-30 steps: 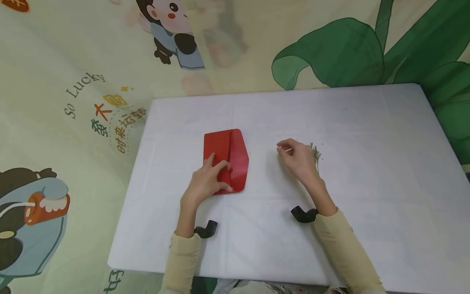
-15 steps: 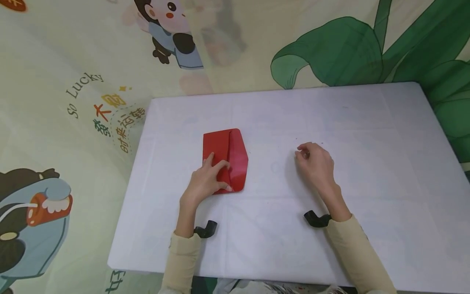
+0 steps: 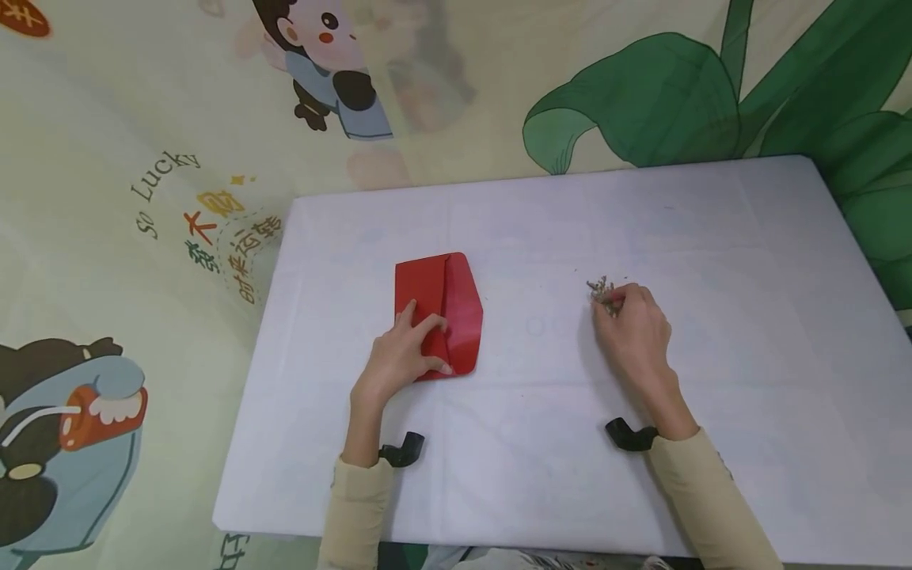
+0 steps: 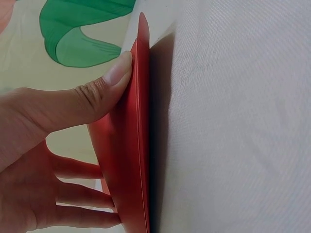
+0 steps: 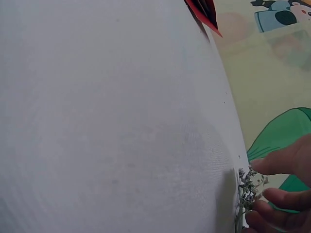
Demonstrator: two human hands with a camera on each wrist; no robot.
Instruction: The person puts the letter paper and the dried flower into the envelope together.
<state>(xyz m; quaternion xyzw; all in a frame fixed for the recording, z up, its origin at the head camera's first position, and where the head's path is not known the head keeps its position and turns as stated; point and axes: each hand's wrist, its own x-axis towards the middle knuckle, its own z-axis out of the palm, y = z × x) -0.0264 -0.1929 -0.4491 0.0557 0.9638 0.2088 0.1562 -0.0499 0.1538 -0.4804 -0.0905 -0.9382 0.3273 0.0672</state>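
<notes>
A red envelope (image 3: 465,317) lies on the white-covered table with its flap unfolded to the right. My left hand (image 3: 399,356) rests on it with fingers spread; in the left wrist view the thumb (image 4: 104,90) presses the envelope (image 4: 124,160) near an edge and the other fingertips touch it farther along. My right hand (image 3: 634,324) is at a small dried flower sprig (image 3: 598,288). In the right wrist view the sprig (image 5: 248,191) stands between the thumb (image 5: 279,158) and the fingers, which are apart; whether they touch it is hard to tell. The hand covers part of the sprig in the head view.
White cloth covers the table (image 3: 755,317). Tiny dark specks lie near the sprig. A printed backdrop (image 3: 456,150) hangs along the far and left edges. Black curved pieces (image 3: 630,435) sit at both wrists.
My right hand has moved right and slightly nearer the body, from left of the sprig to its right side. The sprig's head shows at its fingertips. The left hand and envelope stay put.
</notes>
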